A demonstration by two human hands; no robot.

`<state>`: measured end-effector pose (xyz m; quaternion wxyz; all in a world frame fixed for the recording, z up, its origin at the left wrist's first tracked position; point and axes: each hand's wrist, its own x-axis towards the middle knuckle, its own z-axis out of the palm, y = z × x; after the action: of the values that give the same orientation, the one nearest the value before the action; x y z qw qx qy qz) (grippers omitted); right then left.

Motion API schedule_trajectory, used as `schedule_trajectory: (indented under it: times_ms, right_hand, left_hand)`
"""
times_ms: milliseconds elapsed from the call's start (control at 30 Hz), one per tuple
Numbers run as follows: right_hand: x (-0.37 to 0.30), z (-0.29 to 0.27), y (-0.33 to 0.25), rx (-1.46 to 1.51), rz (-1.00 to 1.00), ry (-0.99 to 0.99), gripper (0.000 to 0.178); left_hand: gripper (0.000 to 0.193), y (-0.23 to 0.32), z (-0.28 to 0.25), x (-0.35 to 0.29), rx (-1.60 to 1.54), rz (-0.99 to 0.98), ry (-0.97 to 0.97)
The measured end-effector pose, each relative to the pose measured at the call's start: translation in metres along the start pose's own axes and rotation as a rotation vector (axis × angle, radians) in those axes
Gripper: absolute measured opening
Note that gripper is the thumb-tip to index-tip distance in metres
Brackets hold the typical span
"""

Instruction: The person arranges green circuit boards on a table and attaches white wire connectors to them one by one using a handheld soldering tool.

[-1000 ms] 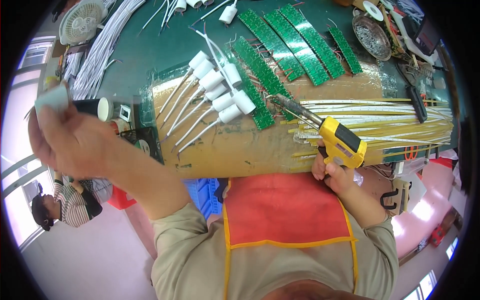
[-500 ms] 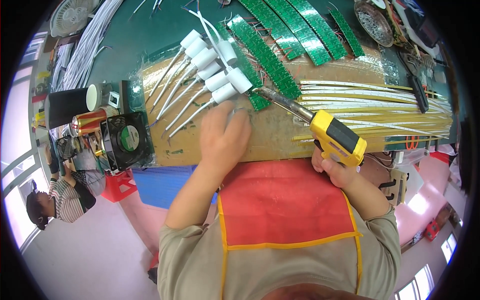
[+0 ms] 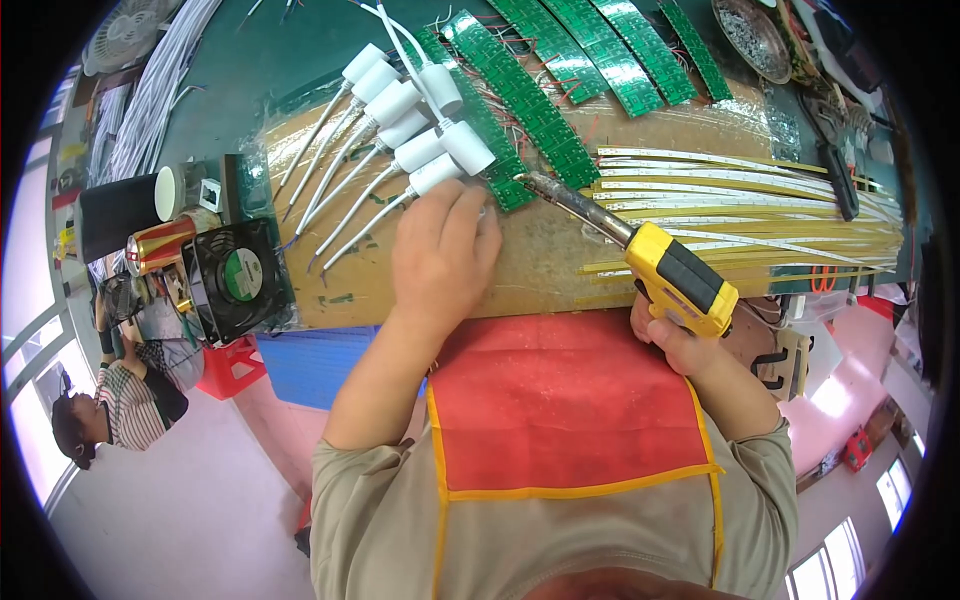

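Observation:
My left hand (image 3: 440, 250) is over the brown work board, fingers curled together just below a group of white cylindrical housings with cables (image 3: 440, 172). A small pale bit shows by its fingertips, but I cannot make out what it is. My right hand (image 3: 675, 342), at the board's front edge, is wrapped round the grip of a yellow and black soldering gun (image 3: 680, 275). The gun's metal barrel slants up and left, its tip (image 3: 525, 178) beside the housings and close to a strip of green circuit boards (image 3: 530, 100).
Yellow-and-white LED strips (image 3: 720, 215) lie to the right, with black-handled pliers (image 3: 838, 180) across their far end. A metal bowl (image 3: 752, 40) stands far right. On the left are a black fan (image 3: 235, 280), a red-gold can (image 3: 160, 245) and white cables (image 3: 155, 90). A person (image 3: 120, 410) sits beyond.
The whole view has shifted slightly, so the bench things sit a little higher and further left. Both hands keep nearly the same pose, the right still gripping the soldering gun.

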<state>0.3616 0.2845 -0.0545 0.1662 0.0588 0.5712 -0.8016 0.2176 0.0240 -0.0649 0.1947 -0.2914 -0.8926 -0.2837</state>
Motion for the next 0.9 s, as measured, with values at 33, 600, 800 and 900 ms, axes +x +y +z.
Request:
schedule_trajectory:
  times_ms: [33, 600, 800, 900]
  right_hand:
    - [-0.001, 0.001, 0.003, 0.001, 0.002, 0.003, 0.020]
    - [0.007, 0.008, -0.006, -0.225, -0.066, -0.023, 0.016]
    - [0.008, 0.008, -0.005, -0.189, -0.024, 0.035, 0.028]
    - [0.007, 0.009, -0.005, -0.121, 0.024, 0.070, 0.028]
  left_hand:
    - [0.027, 0.001, 0.000, 0.001, 0.004, 0.003, 0.002]
    - [0.021, 0.002, 0.004, 0.007, 0.008, 0.007, 0.004]
    - [0.021, 0.001, 0.007, 0.007, 0.028, 0.013, 0.006]
    - [0.021, 0.001, 0.008, 0.007, 0.034, 0.014, 0.015]
